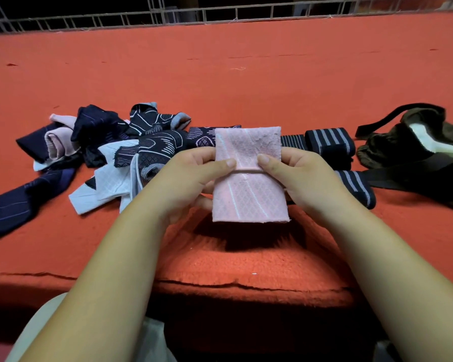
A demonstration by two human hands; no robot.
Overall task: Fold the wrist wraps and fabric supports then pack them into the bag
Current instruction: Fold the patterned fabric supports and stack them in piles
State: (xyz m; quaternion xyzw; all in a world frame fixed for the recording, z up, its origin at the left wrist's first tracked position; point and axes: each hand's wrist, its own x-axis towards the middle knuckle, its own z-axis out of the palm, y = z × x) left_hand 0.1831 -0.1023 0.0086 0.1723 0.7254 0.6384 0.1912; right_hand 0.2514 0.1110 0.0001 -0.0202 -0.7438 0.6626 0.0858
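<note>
Thumbs of the left hand [194, 171] and right hand [296, 171] pinched the folded pink wrap [249, 189] at its middle, both grips grasping it above the red desk [220, 74]. Left of the wrap lay a tangled pile [110, 147]; right of it, striped rolls [330, 143] and the olive bag [403, 137].

Single wide-angle head cam at the near edge of the red mat [246, 74], facing forward and down, close above it, wire fence [220, 14] along its far edge.

On the red felt table [220, 74], the jumbled navy-and-pale fabric supports [102, 142] lie mid-left, the rolled striped wraps [330, 142] mid-right, the olive bag [398, 139] far right.
</note>
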